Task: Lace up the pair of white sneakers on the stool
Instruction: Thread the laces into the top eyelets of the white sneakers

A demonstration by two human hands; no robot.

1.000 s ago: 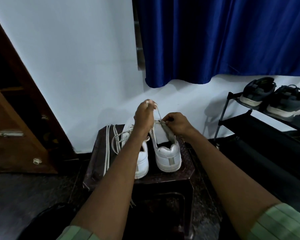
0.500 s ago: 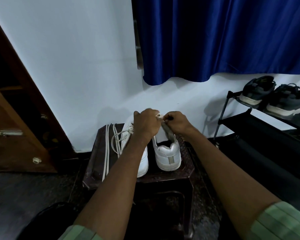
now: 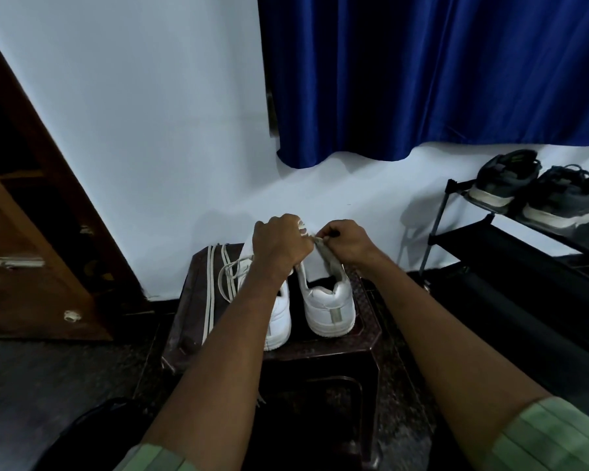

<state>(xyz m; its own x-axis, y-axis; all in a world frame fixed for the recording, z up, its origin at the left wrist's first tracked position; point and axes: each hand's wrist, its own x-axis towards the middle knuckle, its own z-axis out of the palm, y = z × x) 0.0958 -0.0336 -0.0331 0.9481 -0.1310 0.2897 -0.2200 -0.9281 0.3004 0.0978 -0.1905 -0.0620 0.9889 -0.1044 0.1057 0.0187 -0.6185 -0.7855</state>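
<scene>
In the head view, a pair of white low-top leather sneakers is seen on a dark brown square plastic stool (image 3: 364,338), heels toward the person, presumably so that the eyelet rows can be reached from behind. The right sneaker (image 3: 327,305) is being worked on. Its grey tongue appears to be drawn up by the right hand (image 3: 346,241), whose fingers are pinched at the tongue's top, probably to expose the eyelets. Just beside it, touching or nearly so, the left hand (image 3: 279,246) is curled closed with pale lace at its fingertips; whether the lace end is actually pinched cannot be told. The left sneaker (image 3: 279,314), partly hidden by the left forearm, is loosely threaded, and its long off-white flat lace (image 3: 228,277) is trailed over the stool's left side, so lacing is judged unfinished on both.
</scene>
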